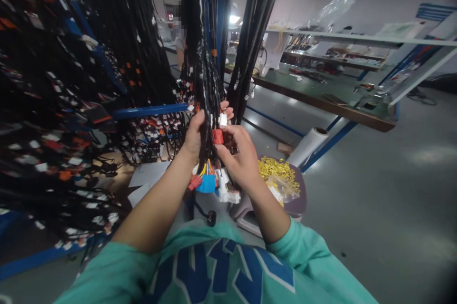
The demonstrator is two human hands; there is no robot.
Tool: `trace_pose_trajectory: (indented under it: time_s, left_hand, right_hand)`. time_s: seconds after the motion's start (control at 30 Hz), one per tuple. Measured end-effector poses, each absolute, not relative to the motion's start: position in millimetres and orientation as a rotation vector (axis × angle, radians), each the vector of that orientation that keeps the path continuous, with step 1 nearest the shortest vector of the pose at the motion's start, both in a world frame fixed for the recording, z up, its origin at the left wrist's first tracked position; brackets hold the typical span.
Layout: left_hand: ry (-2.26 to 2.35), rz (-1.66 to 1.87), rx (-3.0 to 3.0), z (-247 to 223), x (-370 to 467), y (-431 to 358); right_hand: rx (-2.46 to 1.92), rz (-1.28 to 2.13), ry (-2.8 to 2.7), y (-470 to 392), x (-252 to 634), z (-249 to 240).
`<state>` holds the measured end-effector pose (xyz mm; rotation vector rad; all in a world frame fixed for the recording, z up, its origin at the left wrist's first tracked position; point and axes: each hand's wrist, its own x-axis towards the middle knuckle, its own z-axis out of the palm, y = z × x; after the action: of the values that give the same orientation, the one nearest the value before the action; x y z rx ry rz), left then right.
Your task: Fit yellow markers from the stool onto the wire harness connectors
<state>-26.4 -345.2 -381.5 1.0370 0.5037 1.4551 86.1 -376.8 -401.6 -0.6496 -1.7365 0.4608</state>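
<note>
A black wire harness (206, 80) hangs in front of me, with my left hand (194, 136) wrapped around it; its fingertips show on the far side. My right hand (242, 154) is closed, thumb and fingers around a red connector (217, 136) on the harness. Just above that, a white connector (223, 120) lies near the fingertips of both hands. Below my hands dangle a blue connector (206, 184), another red connector (194, 182) and several white connectors (223, 185).
More hanging harnesses (121, 32) crowd the left, by a blue rack bar (150, 111). A stool (302, 189) bearing yellow pieces (280, 170) stands at lower right. Beyond it are a white roll (309, 146) and a green-topped workbench (307, 87). A person (179, 49) is partly visible behind.
</note>
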Motion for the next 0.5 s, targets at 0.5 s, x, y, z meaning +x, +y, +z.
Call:
trace_pose_trajectory:
  time_s: [0.5]
  left_hand:
    - [0.984,1.312,1.268,-359.4,-51.1,-364.1]
  right_hand:
    - [-0.524,0.640,-1.585,-361.5,113.9,-377.0]
